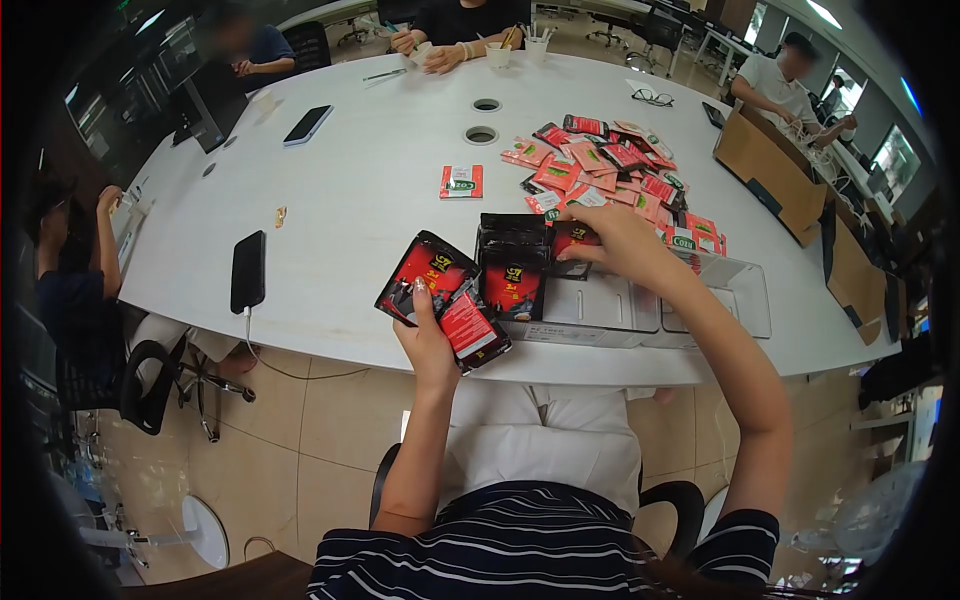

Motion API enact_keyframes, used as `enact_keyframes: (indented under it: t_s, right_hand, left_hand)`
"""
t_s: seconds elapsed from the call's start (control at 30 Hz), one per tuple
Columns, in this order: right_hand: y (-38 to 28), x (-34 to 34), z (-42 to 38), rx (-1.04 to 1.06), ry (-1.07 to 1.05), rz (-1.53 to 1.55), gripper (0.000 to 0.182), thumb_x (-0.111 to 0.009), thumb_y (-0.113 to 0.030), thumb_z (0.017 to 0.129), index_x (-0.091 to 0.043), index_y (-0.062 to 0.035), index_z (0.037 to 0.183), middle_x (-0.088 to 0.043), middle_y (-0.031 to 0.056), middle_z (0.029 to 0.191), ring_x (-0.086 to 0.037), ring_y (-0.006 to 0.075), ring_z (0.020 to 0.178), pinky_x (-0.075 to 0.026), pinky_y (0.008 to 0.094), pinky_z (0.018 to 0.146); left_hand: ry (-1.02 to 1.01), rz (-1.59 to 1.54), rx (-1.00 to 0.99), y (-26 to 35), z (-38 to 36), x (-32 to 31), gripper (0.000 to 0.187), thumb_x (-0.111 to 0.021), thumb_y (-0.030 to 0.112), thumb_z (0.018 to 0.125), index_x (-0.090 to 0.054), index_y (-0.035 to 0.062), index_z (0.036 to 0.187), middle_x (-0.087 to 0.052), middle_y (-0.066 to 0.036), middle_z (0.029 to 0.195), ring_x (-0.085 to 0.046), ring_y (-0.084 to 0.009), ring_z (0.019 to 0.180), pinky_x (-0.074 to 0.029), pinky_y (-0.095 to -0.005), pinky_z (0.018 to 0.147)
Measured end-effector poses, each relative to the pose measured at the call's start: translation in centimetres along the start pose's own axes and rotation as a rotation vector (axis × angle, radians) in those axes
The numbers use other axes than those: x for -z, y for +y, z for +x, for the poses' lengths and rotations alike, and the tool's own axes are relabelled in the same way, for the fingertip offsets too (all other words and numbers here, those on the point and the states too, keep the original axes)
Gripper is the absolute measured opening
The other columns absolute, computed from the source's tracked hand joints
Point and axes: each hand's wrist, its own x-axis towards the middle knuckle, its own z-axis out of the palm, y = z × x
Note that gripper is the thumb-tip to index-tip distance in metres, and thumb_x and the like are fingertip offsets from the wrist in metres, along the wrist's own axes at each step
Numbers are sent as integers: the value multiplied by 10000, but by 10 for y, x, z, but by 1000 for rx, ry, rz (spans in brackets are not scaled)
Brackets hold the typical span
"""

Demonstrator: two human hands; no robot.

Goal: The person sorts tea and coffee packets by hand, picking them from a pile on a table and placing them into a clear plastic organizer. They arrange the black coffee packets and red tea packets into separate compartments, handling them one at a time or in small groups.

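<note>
My left hand point(430, 345) is closed on several black-and-red coffee sachets point(428, 275), fanned out at the table's front edge. One of them shows its red printed back. Over the organizer box point(600, 308), my right hand point(618, 240) has its fingers bent onto a black-and-red coffee sachet point(572, 241), whose far part is covered by the fingers. Beside it, a row of upright coffee sachets point(512, 285) fills the box's left compartment. Behind the box lies a loose pile of red, pink and black sachets point(590, 165). A single red-and-white Cozy sachet point(461, 182) lies apart from the pile.
Two phones point(248, 272) point(307, 125) lie to the left, the nearer one with a cable. Glasses point(652, 97) and cups point(498, 55) are at the back. Cardboard boxes point(770, 175) stand at the right edge. Several people sit around the table point(350, 200).
</note>
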Motion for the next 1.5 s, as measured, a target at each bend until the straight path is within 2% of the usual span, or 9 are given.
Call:
enact_keyframes:
  t_s: [0.13, 0.33, 0.57, 0.77, 0.87, 1.0, 1.23, 1.4, 1.5]
  right_hand:
    - [-9, 6, -2, 21, 51, -55, 497, -764, -299, 767, -584, -103, 1187, -669, 104, 1008, -624, 299, 888, -478, 390, 791]
    - [-33, 24, -17, 249, 525, 33, 449, -787, -233, 742, -631, -61, 1127, -665, 92, 1000, -616, 256, 897, -478, 366, 808]
    - [-90, 26, -67, 89, 215, 489, 154, -750, -125, 786, -656, -34, 867, -635, 45, 788, -578, 135, 706, -425, 268, 614]
    - [-63, 33, -67, -186, 470, 785, 137, -683, -109, 854, -631, 4, 914, -616, 70, 771, -583, 142, 647, -431, 252, 584]
    - [-41, 44, -61, -142, 599, 704, 157, -663, -123, 871, -633, -11, 977, -637, 84, 830, -606, 172, 693, -456, 276, 592]
    - [-22, 35, -59, 19, 466, -14, 203, -686, -188, 837, -630, -36, 960, -631, 89, 849, -589, 261, 832, -484, 360, 704]
    - [-22, 2, -35, 151, 360, -186, 196, -733, -155, 758, -595, -51, 852, -561, 65, 1005, -540, 259, 973, -462, 378, 803]
    - [-18, 2, -19, 193, 432, -230, 405, -776, -237, 718, -555, -54, 1004, -522, 80, 1092, -517, 262, 1047, -443, 398, 834]
    - [-9, -2, -15, 178, 350, -340, 523, -757, -364, 735, -541, -57, 1100, -546, 75, 1107, -531, 249, 1065, -433, 380, 836]
  left_hand:
    - [7, 37, -36, 1, -3, 0, 277, -526, 256, 994, -559, -15, 1042, -627, -55, 928, -597, -94, 787, -504, -264, 719]
    - [9, 72, -171, -1, -20, 5, 201, -579, 144, 958, -567, -34, 1052, -639, -60, 945, -584, -90, 811, -482, -268, 764]
    - [-405, 257, -112, 14, -63, -23, 185, -644, 62, 882, -571, -23, 1030, -645, -55, 922, -606, -111, 846, -476, -255, 776]
    - [-616, 145, 33, 14, -68, -18, 548, -636, -44, 835, -339, 23, 1291, -512, -103, 1177, -567, -132, 993, -484, -272, 870]
    - [-584, 247, -69, 12, -61, -8, 576, -590, -59, 847, -298, 38, 1334, -463, -129, 1209, -522, -136, 1080, -462, -277, 906]
    - [-467, 190, -23, 21, -58, -8, 704, -590, -59, 857, -185, 61, 1419, -523, -142, 1170, -566, -138, 1018, -464, -264, 889]
    - [-387, 82, 131, 31, -55, -8, 803, -614, -78, 861, -128, 87, 1479, -634, -144, 1076, -613, -116, 975, -487, -234, 862]
    - [-334, 167, 48, 14, -49, 8, 380, -556, 101, 968, -410, 39, 1314, -626, -62, 1087, -599, -91, 933, -476, -253, 875]
    - [-291, 85, -10, 1, -49, 10, 361, -510, 178, 1003, -400, 42, 1319, -616, -44, 1048, -593, -83, 909, -484, -249, 830]
